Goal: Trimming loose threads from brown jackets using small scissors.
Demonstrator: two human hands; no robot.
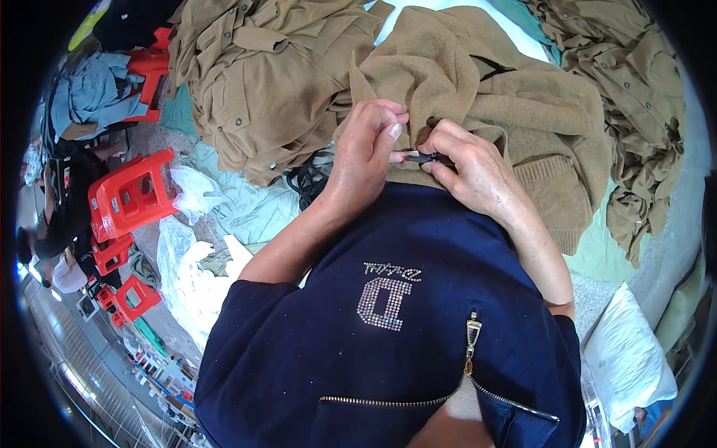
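A brown knit garment (523, 104) with ribbed edges is bunched in front of me, its near part reaching my lap. My left hand (364, 145) is closed at its near left part, thumb and fingers bent together against the knit. What exactly lies between those fingers is mostly hidden. Close beside it, my right hand (469, 163) grips a small black tool (426, 157) with a bright metal tip. That tip points left, toward the left fingertips. The tool's exact kind is too small to tell.
Brown buttoned garments (258, 82) are heaped at the far left, and more brown garments (627, 89) hang at the right. Red plastic stools (134, 190) stand to the left. Clear plastic bags (179, 261) lie near my left arm; a white stuffed sack (627, 358) rests at the lower right.
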